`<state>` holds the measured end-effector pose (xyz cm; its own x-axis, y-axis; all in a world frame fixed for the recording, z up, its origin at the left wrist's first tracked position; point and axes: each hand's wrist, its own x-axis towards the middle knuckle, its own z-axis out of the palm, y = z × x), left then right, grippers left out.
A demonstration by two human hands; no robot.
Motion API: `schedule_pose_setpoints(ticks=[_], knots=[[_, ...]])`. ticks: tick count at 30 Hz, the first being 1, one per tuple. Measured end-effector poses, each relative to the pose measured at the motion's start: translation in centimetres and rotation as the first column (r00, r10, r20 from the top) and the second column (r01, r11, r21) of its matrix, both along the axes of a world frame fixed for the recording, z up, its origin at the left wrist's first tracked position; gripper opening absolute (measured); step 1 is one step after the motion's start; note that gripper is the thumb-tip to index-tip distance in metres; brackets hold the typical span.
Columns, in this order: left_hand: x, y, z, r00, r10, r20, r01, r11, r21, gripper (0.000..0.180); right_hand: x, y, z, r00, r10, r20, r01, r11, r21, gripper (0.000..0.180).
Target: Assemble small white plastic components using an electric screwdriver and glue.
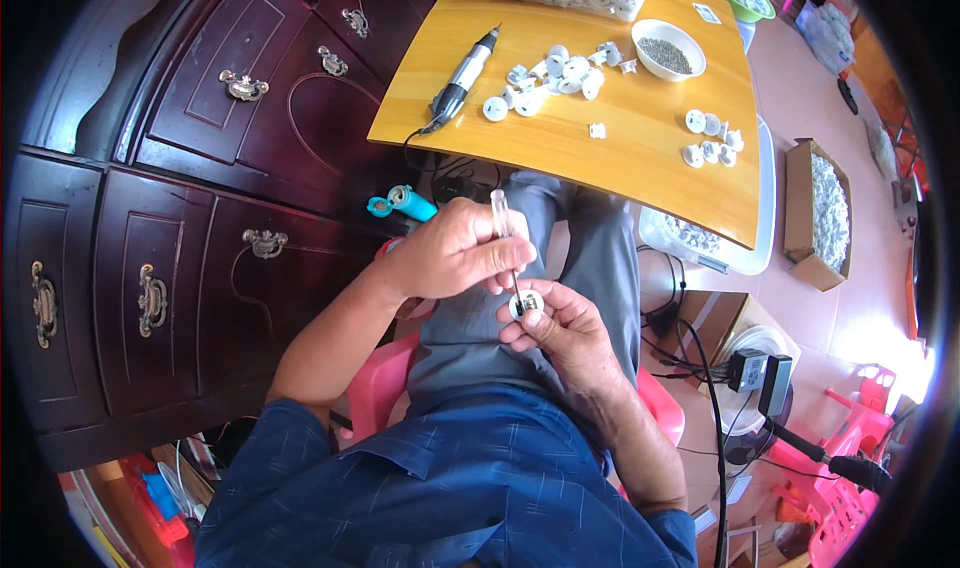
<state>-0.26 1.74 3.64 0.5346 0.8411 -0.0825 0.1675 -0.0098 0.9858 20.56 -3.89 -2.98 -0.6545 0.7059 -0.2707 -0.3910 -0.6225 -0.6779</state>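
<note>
My left hand is closed round a small screwdriver with a clear handle, its thin shaft pointing down. The shaft's lower end meets a small round white plastic part with metal pieces inside. My right hand pinches that part by its rim between thumb and fingers, above my lap. Whether the tip sits in a screw is too small to tell. Beyond my hands, a cluster of similar white parts lies on the wooden table, with a smaller group at its right.
A corded electric screwdriver lies on the table, left of a white bowl of small metal pieces. Dark cabinets stand close on my left. At right are a cardboard box of white parts, black cables and a pink stool.
</note>
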Motion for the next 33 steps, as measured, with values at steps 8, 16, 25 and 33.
schedule_pose_setpoints(ticks=[8,16,25,33], knots=[[0.2,0.7,-1.3,0.987,0.126,0.1,-0.093,0.955,-0.28,0.034,0.2,0.4,0.1,0.998,-0.033,-0.047,0.031,0.998,-0.048,0.034],[0.5,0.0,0.5,0.984,0.168,0.05,-0.161,0.98,-0.119,0.034,0.2,0.6,0.1,0.992,-0.087,-0.089,0.077,0.992,-0.102,0.034],[1.0,-0.1,1.1,0.993,0.045,-0.109,-0.006,0.943,0.333,0.03,0.4,0.6,-0.1,0.993,-0.106,-0.057,0.104,0.994,-0.04,0.038],[0.9,0.7,1.1,0.999,-0.045,0.016,0.042,0.987,0.158,0.031,0.4,0.7,0.3,0.995,-0.095,-0.033,0.094,0.995,-0.026,0.038]])
